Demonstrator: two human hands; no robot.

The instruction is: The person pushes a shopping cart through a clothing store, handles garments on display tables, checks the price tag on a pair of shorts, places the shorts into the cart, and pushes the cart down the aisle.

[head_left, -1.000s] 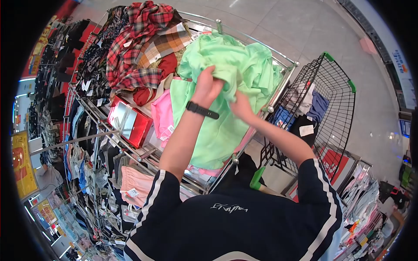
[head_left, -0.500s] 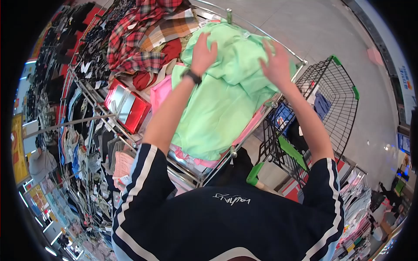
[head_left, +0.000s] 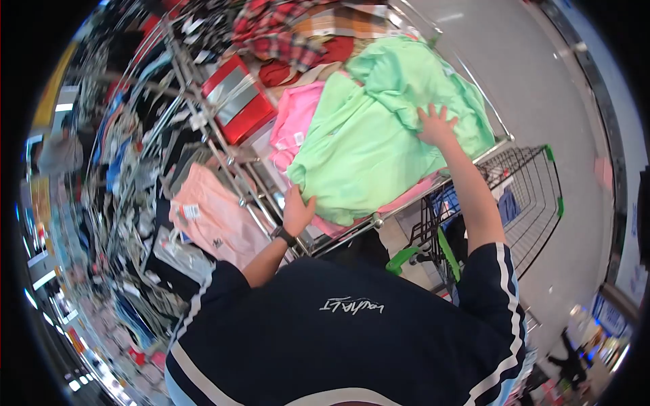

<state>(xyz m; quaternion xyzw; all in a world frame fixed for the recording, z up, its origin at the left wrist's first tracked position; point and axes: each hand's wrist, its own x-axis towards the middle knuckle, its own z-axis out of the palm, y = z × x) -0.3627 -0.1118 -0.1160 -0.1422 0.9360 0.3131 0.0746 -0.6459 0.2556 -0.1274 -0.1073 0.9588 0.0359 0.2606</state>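
Note:
A light green garment lies spread over the near part of a metal-railed display bin. My right hand rests on its right part with the fingers spread. At the garment's lower left edge is my left hand, a dark band on its wrist; thumb and fingers are apart, and the fingertips touch the green fabric. Pink clothing shows beside and under the green garment.
Left of the pink clothing is a red and silver box. Plaid shirts lie at the bin's far side. A black wire shopping cart with green parts stands at right. A peach garment and racks of clothes are at left.
My left hand has moved down and back to the garment's near left edge. My right hand has come down onto the fabric. The view has shifted, showing more of the peach garment.

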